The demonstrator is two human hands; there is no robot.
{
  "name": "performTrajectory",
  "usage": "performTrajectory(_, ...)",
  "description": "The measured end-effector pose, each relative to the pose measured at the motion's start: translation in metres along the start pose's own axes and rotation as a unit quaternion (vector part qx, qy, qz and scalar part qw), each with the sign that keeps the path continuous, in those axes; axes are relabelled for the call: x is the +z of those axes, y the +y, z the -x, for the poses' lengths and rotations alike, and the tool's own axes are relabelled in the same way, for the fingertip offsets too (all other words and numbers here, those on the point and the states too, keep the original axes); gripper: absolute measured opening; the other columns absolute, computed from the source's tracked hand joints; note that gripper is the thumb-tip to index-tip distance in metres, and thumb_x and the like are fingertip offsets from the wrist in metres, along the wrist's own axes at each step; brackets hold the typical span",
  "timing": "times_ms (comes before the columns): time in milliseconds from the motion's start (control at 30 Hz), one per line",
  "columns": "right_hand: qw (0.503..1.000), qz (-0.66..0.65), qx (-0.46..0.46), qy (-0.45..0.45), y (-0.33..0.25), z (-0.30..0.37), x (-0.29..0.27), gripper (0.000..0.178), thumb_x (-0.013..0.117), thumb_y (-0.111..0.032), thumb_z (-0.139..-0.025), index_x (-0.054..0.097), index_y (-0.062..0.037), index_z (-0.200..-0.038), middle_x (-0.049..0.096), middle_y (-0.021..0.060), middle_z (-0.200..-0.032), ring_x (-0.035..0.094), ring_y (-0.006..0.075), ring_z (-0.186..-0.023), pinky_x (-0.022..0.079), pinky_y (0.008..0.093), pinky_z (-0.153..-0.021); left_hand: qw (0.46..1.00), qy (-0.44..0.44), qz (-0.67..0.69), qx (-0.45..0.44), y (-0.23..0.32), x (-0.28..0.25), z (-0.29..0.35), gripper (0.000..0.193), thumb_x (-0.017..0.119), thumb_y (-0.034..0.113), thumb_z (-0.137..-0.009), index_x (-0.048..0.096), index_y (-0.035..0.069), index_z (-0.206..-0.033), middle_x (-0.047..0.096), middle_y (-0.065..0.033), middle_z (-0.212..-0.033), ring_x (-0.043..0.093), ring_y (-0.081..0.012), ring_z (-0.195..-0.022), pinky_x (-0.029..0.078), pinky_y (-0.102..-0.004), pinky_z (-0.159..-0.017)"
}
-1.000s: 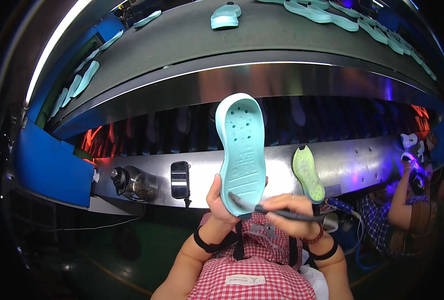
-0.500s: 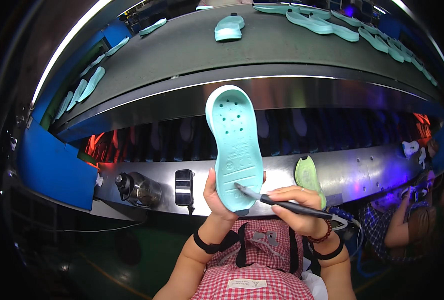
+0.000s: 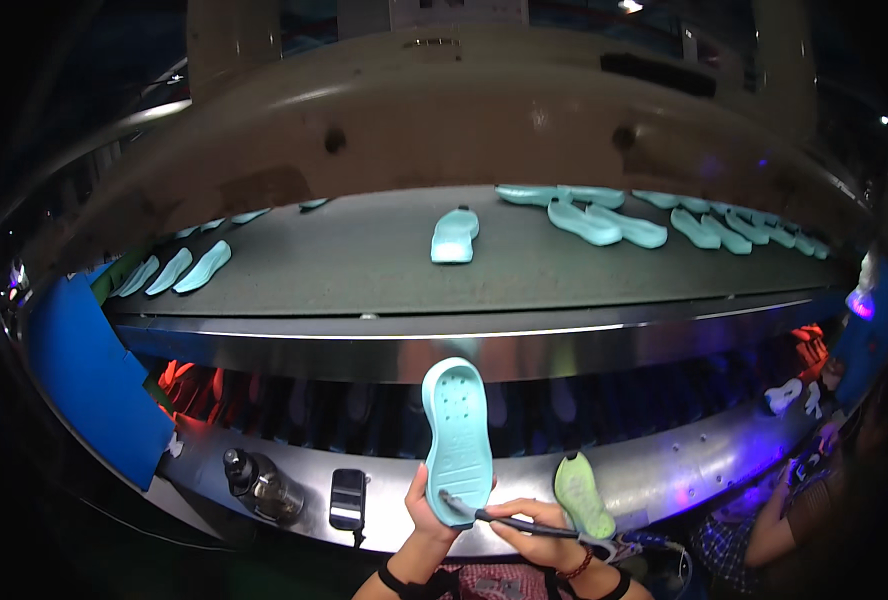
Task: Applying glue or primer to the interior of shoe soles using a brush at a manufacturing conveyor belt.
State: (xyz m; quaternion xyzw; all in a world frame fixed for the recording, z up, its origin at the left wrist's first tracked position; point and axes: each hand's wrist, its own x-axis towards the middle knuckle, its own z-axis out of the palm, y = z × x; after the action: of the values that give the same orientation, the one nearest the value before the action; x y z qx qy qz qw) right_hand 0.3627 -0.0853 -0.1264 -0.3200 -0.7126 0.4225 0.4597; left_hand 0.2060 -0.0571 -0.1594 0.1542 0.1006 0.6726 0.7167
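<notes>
Brushing the heel of a teal sole at the conveyor.

Head view: our left hand point(image 3: 426, 512) holds the sole point(image 3: 458, 441) upright by its heel end, fingers wrapped round its edges, toe pointing up in front of the steel ledge point(image 3: 664, 480). Our right hand point(image 3: 536, 527) pinches a thin brush point(image 3: 509, 521), its tip touching the sole's lower part. We judge we are mid-coating; next the brush needs steady strokes up the sole while the left hand keeps it still. A green sole point(image 3: 582, 494) rests on the ledge just right of us, a bottle point(image 3: 261, 485) to the left. More soles ride the belt point(image 3: 364, 265) above.
</notes>
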Motion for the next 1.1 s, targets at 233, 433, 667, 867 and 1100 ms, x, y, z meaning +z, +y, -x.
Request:
performTrajectory(233,0.999,0.023,0.039,0.003,0.048,0.013,-0.003,0.017,0.064,-0.005,-0.076,0.062,-0.0004,-0.093,0.064,0.008,-0.087,0.06,0.0118,-0.081,0.047,0.0233,-0.073,0.999,0.032,-0.031,0.012,-0.01,-0.009,-0.006,0.057,0.031,0.043,-0.085,0.038,0.001,-0.125,0.049,-0.0198,-0.118,0.051,-0.0402,-0.101,0.038,-0.0548,-0.087)
performTrajectory(433,0.998,-0.019,0.063,0.021,0.046,0.011,0.003,0.017,0.063,-0.005,-0.076,0.062,-0.0003,-0.093,0.064,0.0083,-0.087,0.06,0.0124,-0.081,0.046,0.0238,-0.073,0.993,-0.062,-0.098,-0.013,-0.038,-0.133,-0.053,0.058,0.032,0.045,-0.085,0.038,0.004,-0.125,0.051,-0.0178,-0.116,0.053,-0.0378,-0.099,0.04,-0.0546,-0.086)
performTrajectory(667,0.995,-0.055,0.082,0.007,0.042,0.027,0.017,0.017,0.063,-0.006,-0.077,0.062,-0.0002,-0.092,0.064,0.0088,-0.086,0.06,0.0132,-0.081,0.046,0.0245,-0.073,0.993,-0.006,-0.119,0.002,-0.012,-0.057,-0.025,0.057,0.032,0.045,-0.084,0.039,0.004,-0.124,0.052,-0.0171,-0.115,0.054,-0.0375,-0.098,0.041,-0.0545,-0.085)
performTrajectory(867,0.995,-0.07,0.072,0.006,0.04,0.016,0.015,0.017,0.063,-0.007,-0.077,0.062,-0.0001,-0.092,0.064,0.0092,-0.086,0.06,0.0139,-0.081,0.046,0.025,-0.072,0.992,-0.011,-0.129,0.012,-0.005,-0.035,-0.027,0.057,0.033,0.045,-0.084,0.04,0.005,-0.124,0.052,-0.0166,-0.115,0.054,-0.0372,-0.097,0.041,-0.0544,-0.084)
performTrajectory(1100,0.993,-0.1,0.054,0.023,0.036,0.017,0.013,0.017,0.063,-0.007,-0.077,0.062,0.0,-0.092,0.064,0.0096,-0.086,0.06,0.0146,-0.08,0.046,0.0257,-0.072,0.988,-0.015,-0.156,-0.001,-0.009,-0.018,-0.025,0.056,0.033,0.045,-0.084,0.041,0.005,-0.124,0.053,-0.0159,-0.114,0.055,-0.0369,-0.096,0.042,-0.0544,-0.082)
